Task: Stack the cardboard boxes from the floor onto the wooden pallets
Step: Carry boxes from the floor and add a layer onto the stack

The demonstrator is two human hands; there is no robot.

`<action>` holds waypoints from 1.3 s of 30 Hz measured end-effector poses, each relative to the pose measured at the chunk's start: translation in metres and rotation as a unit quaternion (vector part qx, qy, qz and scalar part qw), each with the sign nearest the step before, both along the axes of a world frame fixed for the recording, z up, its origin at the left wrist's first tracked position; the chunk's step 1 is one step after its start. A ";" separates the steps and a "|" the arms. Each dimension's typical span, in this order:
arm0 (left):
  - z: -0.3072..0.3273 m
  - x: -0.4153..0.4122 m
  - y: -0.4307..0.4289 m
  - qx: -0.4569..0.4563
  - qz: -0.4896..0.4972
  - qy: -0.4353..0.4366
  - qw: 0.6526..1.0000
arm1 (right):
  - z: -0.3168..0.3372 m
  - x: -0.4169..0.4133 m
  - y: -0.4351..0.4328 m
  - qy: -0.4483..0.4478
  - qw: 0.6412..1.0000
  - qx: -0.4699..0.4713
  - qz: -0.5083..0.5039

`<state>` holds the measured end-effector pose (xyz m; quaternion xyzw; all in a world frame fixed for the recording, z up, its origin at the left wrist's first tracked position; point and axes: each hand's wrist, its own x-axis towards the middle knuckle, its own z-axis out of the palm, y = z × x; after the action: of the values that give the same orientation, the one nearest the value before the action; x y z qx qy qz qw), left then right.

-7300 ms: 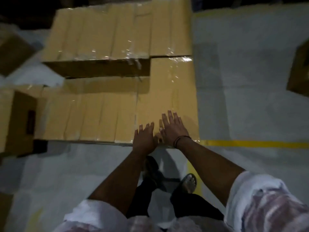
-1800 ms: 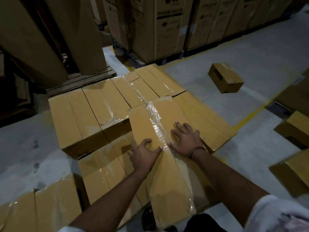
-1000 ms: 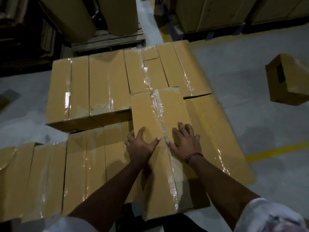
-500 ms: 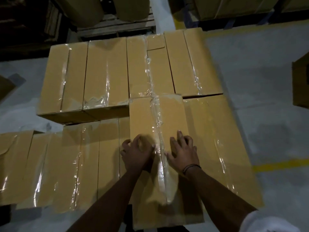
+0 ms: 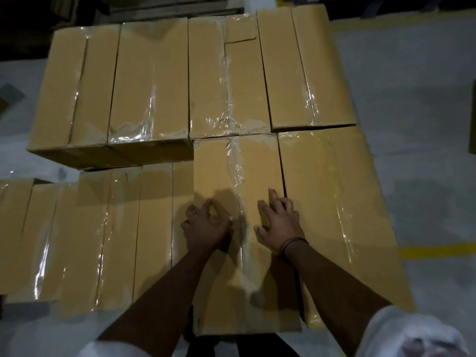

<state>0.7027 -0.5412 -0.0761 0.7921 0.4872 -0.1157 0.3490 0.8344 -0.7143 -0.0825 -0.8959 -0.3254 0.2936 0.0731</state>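
Placement of one taped cardboard box [image 5: 239, 176] on the stack is the step in hand. Both hands lie on its top and grip nothing. The left hand [image 5: 206, 225] has bent fingers [image 5: 192, 211] with their tips and thumb pressing down. The right hand [image 5: 279, 224] has spread, nearly straight fingers [image 5: 273, 199] laid flat.

Beyond the fingertips, the box's far end meets the upper row of boxes [image 5: 154, 81]. Left of the left fingers lie lower boxes [image 5: 116, 228]. Just right of the right fingers is another box [image 5: 329, 191], and I cannot tell whether its top is level with the pressed one. The near end seems to jut out toward the person.

By my judgement the box is nearly seated. The next move calls for a firm forward push to close any gap, then release and a turn to the floor [image 5: 412, 124] for another box.

Every box is sealed with clear tape, so the contents are hidden. The pallet under the stack is hidden too.
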 end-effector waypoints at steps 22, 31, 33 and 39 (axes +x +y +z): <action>0.007 -0.156 -0.104 -0.043 -0.234 0.165 0.957 | -0.001 -0.139 -0.168 0.002 0.993 -0.068 0.094; -0.005 -0.192 -0.119 0.022 -0.226 0.113 0.967 | -0.002 -0.149 -0.179 -0.072 0.984 -0.086 0.140; -0.005 -0.197 -0.123 0.036 -0.230 0.114 0.966 | 0.001 -0.149 -0.177 -0.078 0.982 -0.088 0.145; -0.005 -0.208 -0.137 0.058 -0.213 0.115 0.969 | -0.003 -0.151 -0.179 -0.081 0.982 -0.080 0.148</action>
<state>0.4952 -0.6783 -0.0809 0.8777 0.3500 -0.2495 0.2117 0.6839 -0.8934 -0.0854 -0.8615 -0.4347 0.2530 -0.0698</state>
